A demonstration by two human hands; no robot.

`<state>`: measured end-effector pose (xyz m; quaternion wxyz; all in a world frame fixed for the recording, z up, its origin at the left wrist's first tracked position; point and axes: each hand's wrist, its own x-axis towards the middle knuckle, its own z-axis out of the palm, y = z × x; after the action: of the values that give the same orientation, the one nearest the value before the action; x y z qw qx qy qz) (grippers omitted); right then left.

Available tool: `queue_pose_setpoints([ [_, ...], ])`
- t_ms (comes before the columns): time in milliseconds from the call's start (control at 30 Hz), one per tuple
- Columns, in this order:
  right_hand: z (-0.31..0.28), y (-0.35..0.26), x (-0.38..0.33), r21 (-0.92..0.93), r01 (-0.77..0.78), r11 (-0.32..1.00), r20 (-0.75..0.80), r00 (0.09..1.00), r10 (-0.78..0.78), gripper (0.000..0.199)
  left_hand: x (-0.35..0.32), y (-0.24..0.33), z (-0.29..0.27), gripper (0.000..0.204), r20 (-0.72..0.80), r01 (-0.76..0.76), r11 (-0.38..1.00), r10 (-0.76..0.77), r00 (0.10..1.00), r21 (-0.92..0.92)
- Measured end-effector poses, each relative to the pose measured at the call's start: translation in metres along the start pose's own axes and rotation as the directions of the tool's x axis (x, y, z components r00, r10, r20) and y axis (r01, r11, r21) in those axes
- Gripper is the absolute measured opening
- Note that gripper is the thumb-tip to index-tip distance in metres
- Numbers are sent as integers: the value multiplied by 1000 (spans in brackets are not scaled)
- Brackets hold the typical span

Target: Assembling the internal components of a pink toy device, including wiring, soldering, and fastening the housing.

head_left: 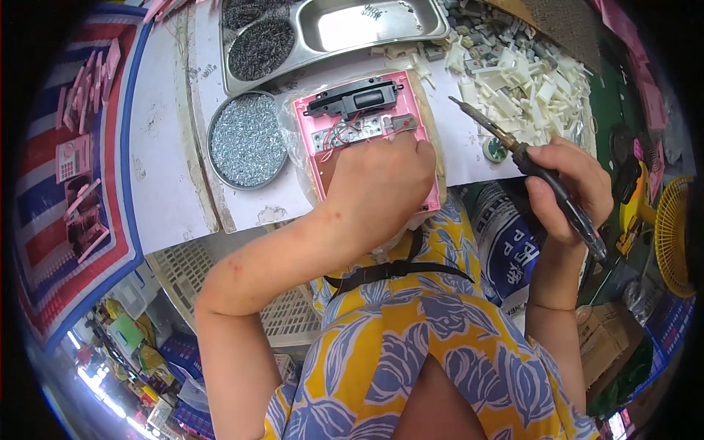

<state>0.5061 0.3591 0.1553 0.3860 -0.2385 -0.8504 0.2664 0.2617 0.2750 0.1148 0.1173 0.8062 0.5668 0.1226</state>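
My right hand (576,187) grips a soldering iron (529,166) by its dark handle. The thin metal tip points up and left, in the air over the table's right side. Over the lower half of a pink plastic case (301,108) lies my left hand (389,172), its fingers curled under. What they hold, if anything, is hidden by the back of the hand. A long black plastic part (359,100) sits across the case's far end. Below it runs a pale metal strip (367,130) with thin red wires. The case rests on a padded board with clear wrapping.
Left of the case stands a round dish of small silvery screws (248,139). Beyond is a metal tray (330,62) with dark springs in round wells. White plastic parts (524,95) are heaped at the right. A striped cloth (44,183) and a yellow fan (675,236) flank the table.
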Motion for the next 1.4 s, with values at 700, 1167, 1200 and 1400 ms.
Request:
queue_pose_setpoints([
  [700,107,-2,7,216,-121,969,0,992,124,59,-28,-30,-1,9,178,341,437,-372,911,-833],
  [1167,109,-4,-1,221,-136,966,-42,988,149,62,-27,-23,0,10,185,331,360,-384,905,-872],
  [1200,110,-4,-2,217,-141,966,-44,987,154,62,-27,-22,1,10,182,330,347,-394,901,-878],
  [1400,113,-5,-13,174,-155,972,-2,987,158,60,-30,-23,6,10,201,336,275,-423,884,-901],
])
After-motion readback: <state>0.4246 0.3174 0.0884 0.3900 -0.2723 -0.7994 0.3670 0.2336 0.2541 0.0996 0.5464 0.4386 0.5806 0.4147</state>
